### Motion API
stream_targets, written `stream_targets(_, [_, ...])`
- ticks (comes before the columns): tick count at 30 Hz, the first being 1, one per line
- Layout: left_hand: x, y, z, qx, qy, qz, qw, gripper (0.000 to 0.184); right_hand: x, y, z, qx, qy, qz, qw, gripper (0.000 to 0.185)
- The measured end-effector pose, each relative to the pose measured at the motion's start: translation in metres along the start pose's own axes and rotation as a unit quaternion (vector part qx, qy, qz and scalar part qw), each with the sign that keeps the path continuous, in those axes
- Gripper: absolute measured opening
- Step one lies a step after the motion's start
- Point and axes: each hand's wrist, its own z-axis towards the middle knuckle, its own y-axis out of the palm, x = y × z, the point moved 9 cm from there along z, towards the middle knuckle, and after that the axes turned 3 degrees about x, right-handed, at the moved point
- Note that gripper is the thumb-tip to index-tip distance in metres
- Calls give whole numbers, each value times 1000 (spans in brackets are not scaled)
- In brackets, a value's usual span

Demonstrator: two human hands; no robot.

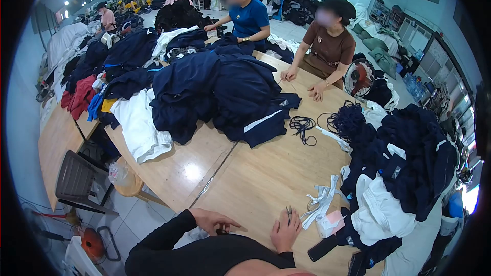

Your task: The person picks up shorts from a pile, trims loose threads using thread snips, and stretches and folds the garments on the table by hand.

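My right hand (285, 231) rests on the wooden table (255, 174) near its front edge, fingers curled round small metal snips (290, 211) whose tips point away from me. To its left, my left hand (217, 222) is over the table edge, index finger stretched out to the right and the other fingers partly bent; nothing shows in it. Just right of my right hand lie white strips (322, 203), a small white and pink box (331, 223) and a black phone-like object (322, 248).
A large navy garment pile (215, 87) and white garments (140, 125) cover the table's far left. Dark cords (303, 127) lie near the centre right. Navy and white clothes (381, 209) heap at the right. Two people stand across the table, one's hands (317, 91) on it.
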Motion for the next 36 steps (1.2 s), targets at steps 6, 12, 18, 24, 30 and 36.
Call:
stream_targets(6, [29, -29, -21, 24, 91, -134, 987, 108, -1, 2, -1, -6, 5, -1, 1000, 56])
stream_targets(12, [-4, -10, -3, 18, 52, -116, 992, 108, 0, 5, 1, 0, 5, -5, 1000, 56])
stream_targets(18, [-1, -13, -1, 53, 54, -19, 997, 114, 0, 6, 1, 0, 5, -1, 1000, 55])
stream_targets(24, [-1, -10, 4, 57, 34, 21, 998, 115, 0, 5, 1, -4, 8, -1, 1000, 56])
stream_targets(30, [58, -39, -29, 81, 127, -31, 988, 108, 1, 4, -1, -1, 11, 2, 1000, 55])
stream_targets(36, [21, -23, -4, 69, 54, -21, 996, 113, 0, 3, 0, 1, 10, 7, 1000, 55])
